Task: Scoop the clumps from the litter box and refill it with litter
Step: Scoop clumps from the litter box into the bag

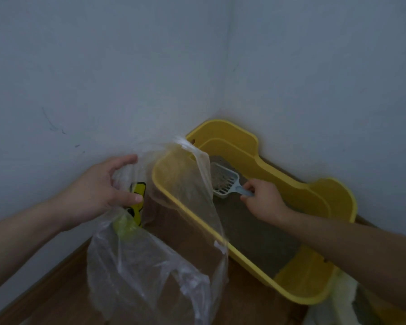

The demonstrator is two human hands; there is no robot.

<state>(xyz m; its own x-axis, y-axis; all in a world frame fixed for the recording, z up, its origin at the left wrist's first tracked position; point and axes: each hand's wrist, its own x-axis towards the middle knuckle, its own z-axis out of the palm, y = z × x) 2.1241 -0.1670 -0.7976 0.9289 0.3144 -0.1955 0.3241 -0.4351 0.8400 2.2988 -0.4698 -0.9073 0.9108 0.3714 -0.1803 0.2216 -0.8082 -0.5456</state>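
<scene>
Two bare hands in view, both busy; left hand (100, 186) pinches the edge of a clear plastic bag (150, 266) between thumb and curled fingers, holding its mouth up and open just left of the litter box; right hand (265, 202) has its fingers wrapped round the handle of a pale blue litter scoop (230, 184), knuckles up, forearm coming in from the lower right; scoop head is slotted, tilted, raised above the litter at the far end of the box, right beside the bag's free edge; greyish clumps (220, 178) sit in the scoop head; yellow litter box (298, 191) stands on the floor in the corner where two walls meet, long side along the right wall, high scalloped rim; grey litter (256, 233) covers its bottom in a thin flat layer; far flap of the bag drapes over the near rim of the box at its left corner and hangs partly in front of the scoop; rest of the bag sags down, crumpled, toward the wooden floor (56, 299); yellow-and-black item (138, 191) shows behind the left thumb, seen through the plastic, cannot tell what it is; pale blue-grey wall (103, 66) has a few dark scuffs low on the left; blurred white-and-yellow bag-like thing (338, 301) at the bottom right edge, under the right forearm, contents unclear.
</scene>
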